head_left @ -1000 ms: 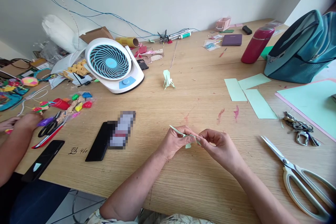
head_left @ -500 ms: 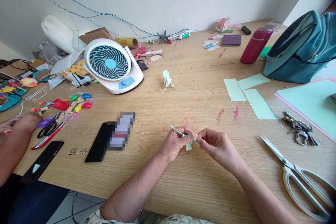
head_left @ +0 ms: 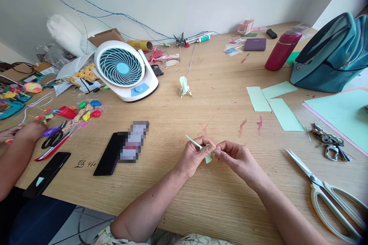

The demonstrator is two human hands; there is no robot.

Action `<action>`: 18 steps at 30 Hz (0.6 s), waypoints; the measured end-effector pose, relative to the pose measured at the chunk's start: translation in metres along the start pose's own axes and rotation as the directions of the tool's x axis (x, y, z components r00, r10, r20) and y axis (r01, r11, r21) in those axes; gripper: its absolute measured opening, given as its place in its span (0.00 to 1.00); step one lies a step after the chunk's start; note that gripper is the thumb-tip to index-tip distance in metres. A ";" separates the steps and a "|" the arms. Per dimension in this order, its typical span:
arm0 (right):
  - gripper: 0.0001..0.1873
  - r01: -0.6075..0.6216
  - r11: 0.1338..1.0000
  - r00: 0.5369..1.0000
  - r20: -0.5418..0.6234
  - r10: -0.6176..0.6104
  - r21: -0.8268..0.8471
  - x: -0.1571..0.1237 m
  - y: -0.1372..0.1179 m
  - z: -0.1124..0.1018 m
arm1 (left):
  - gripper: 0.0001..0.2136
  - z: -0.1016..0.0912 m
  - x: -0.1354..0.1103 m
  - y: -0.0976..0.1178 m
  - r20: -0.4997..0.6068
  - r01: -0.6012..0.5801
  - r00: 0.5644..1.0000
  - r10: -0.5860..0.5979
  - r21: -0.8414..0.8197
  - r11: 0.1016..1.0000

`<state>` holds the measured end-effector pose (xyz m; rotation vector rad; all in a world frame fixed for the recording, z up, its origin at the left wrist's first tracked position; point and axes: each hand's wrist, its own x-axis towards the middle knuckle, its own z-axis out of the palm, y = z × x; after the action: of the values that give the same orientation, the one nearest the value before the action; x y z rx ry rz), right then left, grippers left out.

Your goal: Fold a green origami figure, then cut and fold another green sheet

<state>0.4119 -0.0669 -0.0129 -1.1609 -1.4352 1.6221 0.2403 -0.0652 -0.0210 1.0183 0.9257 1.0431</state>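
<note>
Folded pale-green paper [head_left: 208, 158] held over wooden table [head_left: 184, 203]; left hand [head_left: 193, 156] gripping it thumb-to-finger, right hand [head_left: 237, 157] pinching its end; probably feather-light, easily creased; best taken by folded edges, lightly

Cannot follow the paper [head_left: 208, 158] into the pinch of the left fingers [head_left: 203, 154] and the right fingers [head_left: 223, 156], nor make out its covered folds. See the right forearm [head_left: 283, 203] cut off at the bottom and the co-worker's arm [head_left: 15, 162] at the left, partly covering the co-worker's far hand [head_left: 8, 135]. Cannot read the phone [head_left: 132, 143], blurred into squares, nor see all of the black slab [head_left: 106, 157] beneath. Lose the bag [head_left: 320, 71], the green sheet [head_left: 339, 111] and one loop of the scissors [head_left: 314, 178] at the right edge.
</note>
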 end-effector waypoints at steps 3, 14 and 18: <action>0.22 -0.005 0.999 1.000 -0.002 0.005 0.048 0.001 0.000 0.000 | 0.12 0.000 0.001 0.000 0.008 -0.022 1.000 0.021 0.024 0.999; 0.22 -0.082 0.981 0.996 0.040 0.076 0.176 0.002 0.002 -0.004 | 0.09 -0.004 0.003 -0.003 0.053 -0.081 0.995 0.080 0.013 0.997; 0.21 -0.108 0.968 0.992 0.089 0.090 0.226 0.001 0.004 -0.004 | 0.10 -0.003 0.002 -0.002 0.085 -0.094 0.992 0.095 -0.006 0.996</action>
<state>0.4153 -0.0648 -0.0175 -1.0599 -1.2122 1.8669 0.2379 -0.0632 -0.0235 1.1056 0.8136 1.0706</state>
